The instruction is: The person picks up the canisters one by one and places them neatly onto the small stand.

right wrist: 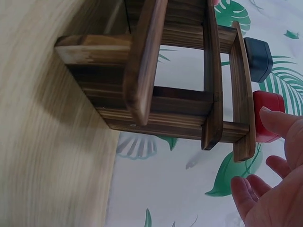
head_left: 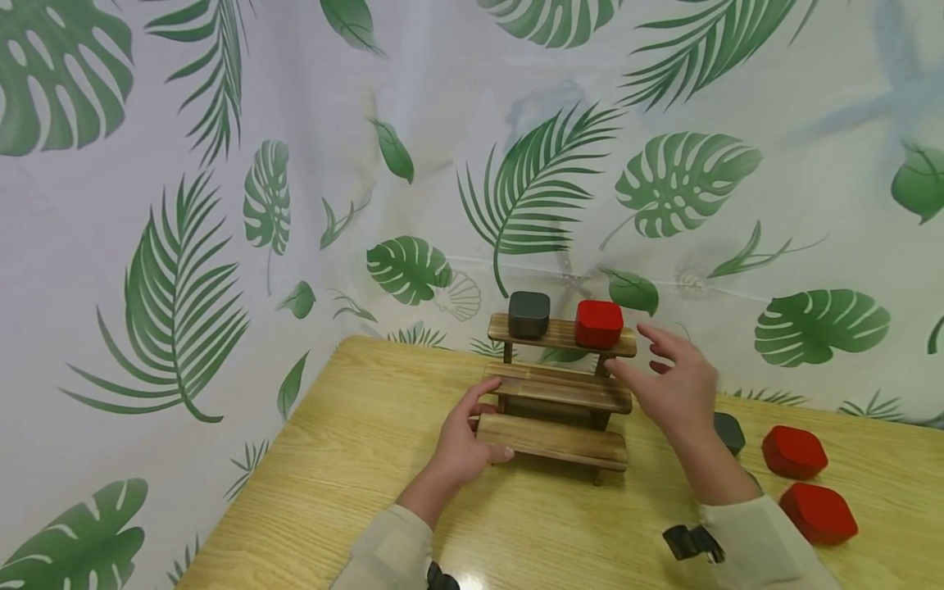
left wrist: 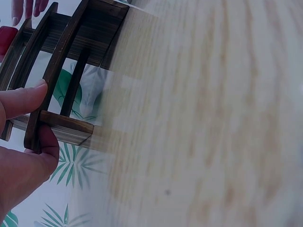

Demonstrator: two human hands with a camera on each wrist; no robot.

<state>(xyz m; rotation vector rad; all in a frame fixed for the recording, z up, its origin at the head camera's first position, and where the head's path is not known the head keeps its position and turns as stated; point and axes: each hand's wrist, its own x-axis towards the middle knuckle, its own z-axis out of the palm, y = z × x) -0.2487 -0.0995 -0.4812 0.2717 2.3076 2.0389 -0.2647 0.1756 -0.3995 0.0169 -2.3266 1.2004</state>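
Observation:
A three-step wooden display rack [head_left: 556,438] stands on the table. On its top step sit a dark grey rounded box [head_left: 528,315] at left and a red rounded box [head_left: 599,324] at right. My left hand [head_left: 459,449] grips the left end of the lowest step, and in the left wrist view its thumb [left wrist: 28,98] lies over the board. Just right of the red box is my right hand [head_left: 674,381], fingers spread and loosely bent. In the right wrist view its thumb overlaps the edge of the red box [right wrist: 266,105]; whether they touch I cannot tell.
Right of the rack, two more red boxes [head_left: 795,451] lie on the wooden table [head_left: 332,467]. A dark grey box [head_left: 728,432] is partly hidden behind my right wrist. A leaf-patterned curtain [head_left: 413,197] hangs close behind the rack and along the table's left side.

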